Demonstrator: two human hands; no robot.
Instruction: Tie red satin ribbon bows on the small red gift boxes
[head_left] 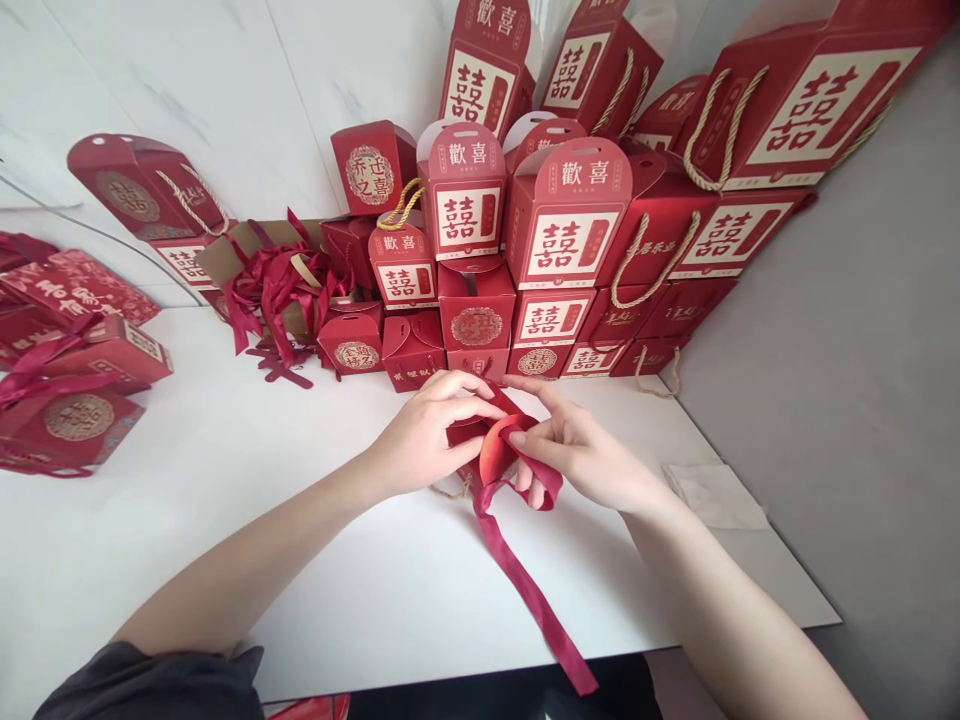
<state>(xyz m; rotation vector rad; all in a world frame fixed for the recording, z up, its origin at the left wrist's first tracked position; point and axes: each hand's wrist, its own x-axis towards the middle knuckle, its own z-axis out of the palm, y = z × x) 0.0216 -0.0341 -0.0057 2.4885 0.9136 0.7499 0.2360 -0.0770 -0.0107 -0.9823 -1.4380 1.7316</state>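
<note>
"歡喜" on large front box's lid flap (586,172), "囍" on its cream panel (571,243), same pair on small gold-rope box (405,266), "乔迁之喜" on round emblem (366,175) of upper-left stack box (396,160), vertical side-label print too small to read.

Left hand (425,440) touches a red box (493,455), right hand (581,455) holding a maroon ribbon (513,560)

A crimson ribbon (529,591) trails from an open red box (493,457).
</note>
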